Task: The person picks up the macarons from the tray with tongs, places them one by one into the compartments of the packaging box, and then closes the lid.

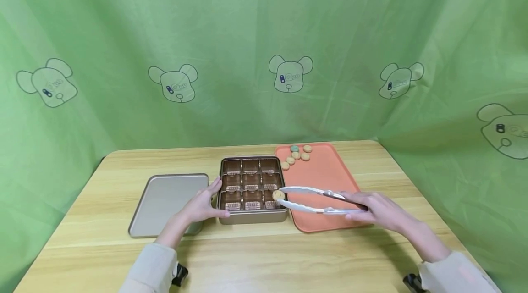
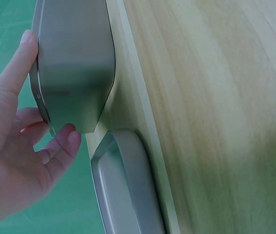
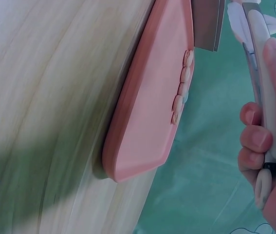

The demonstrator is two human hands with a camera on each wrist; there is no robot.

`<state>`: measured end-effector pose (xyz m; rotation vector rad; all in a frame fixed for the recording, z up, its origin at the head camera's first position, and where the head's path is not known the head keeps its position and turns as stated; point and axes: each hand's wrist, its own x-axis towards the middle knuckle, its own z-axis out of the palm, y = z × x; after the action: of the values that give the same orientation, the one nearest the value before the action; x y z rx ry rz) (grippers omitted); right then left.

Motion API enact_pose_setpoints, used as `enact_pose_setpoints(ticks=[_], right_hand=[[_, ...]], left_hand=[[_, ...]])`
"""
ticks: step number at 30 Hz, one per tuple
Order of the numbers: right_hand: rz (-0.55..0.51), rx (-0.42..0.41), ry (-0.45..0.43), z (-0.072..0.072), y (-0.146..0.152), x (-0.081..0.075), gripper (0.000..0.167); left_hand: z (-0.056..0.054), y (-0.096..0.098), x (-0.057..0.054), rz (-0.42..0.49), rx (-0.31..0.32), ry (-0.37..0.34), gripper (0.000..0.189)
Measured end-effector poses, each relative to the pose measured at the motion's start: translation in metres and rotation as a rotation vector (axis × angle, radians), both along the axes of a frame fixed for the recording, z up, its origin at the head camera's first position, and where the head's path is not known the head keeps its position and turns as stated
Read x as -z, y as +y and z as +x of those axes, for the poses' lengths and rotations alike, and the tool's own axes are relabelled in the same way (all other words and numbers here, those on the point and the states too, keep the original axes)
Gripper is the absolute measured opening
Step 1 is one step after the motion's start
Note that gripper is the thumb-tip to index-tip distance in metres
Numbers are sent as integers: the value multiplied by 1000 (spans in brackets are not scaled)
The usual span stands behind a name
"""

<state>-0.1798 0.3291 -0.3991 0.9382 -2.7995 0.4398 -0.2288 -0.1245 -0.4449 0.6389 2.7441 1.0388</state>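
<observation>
A person's right hand [image 1: 377, 210] grips a pair of silver tongs [image 1: 307, 190] on the right side of the bench [image 1: 288, 261], fingers curled about the handles, as the tips close on a pale round cookie [image 1: 278, 196]. The cookie sits well to the left of that hand, over the near right compartment of a box [image 1: 253, 218] that stands between the two hands. At the box's near left corner, the left hand [image 1: 202, 204] is spread wide, its thumb at the near side and its forefinger at the left rim; it lies farther from the cookie than the tongs' tips do. The box's dark brown insert [image 1: 251, 178] is divided into nine compartments, three by three.

Just right of the box, an orange tray [image 1: 326, 176] carries five more pale cookies [image 1: 296, 156] and one green cookie [image 1: 294, 148], bunched toward its far left corner, well apart from both hands. To the left, a shallow grey lid-like tray [image 1: 167, 203] lies flat, its near right part beneath the left hand and wrist. Pale sleeves [image 1: 152, 265] cover the forearms. Beyond the bench hangs a green curtain [image 1: 231, 114] printed with bear heads [image 1: 290, 74].
</observation>
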Motion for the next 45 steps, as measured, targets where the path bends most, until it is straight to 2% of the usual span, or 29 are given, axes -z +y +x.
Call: enact_pose_setpoints(ticks=[8,12,15,17,23,31,36,45], right_hand=[[-37,-8,9,-2,5,1,53],[-115,32,-74,-4,8,3,53],[-180,88,-169,-8,11,5,55],[-197,127,-197,-10,14,6,56],[-134,232,-167,-20,22,12,61],[-64,290,-171,-35,26,27,64],[-32,277,-148,-42,23,36,62],[-41,273,-142,-52,16,43,59]], left_hand=[[-1,3,-1,-8,5,-1,97],[-1,3,-2,-8,0,-2,97],[-1,3,-1,-6,-1,-1,97],[-1,3,-1,-7,1,0,97],[-1,2,0,-7,8,-3,97],[-1,0,0,-2,4,1,97],[-1,-1,1,-1,5,3,97],[-1,-1,0,6,2,-6,97]])
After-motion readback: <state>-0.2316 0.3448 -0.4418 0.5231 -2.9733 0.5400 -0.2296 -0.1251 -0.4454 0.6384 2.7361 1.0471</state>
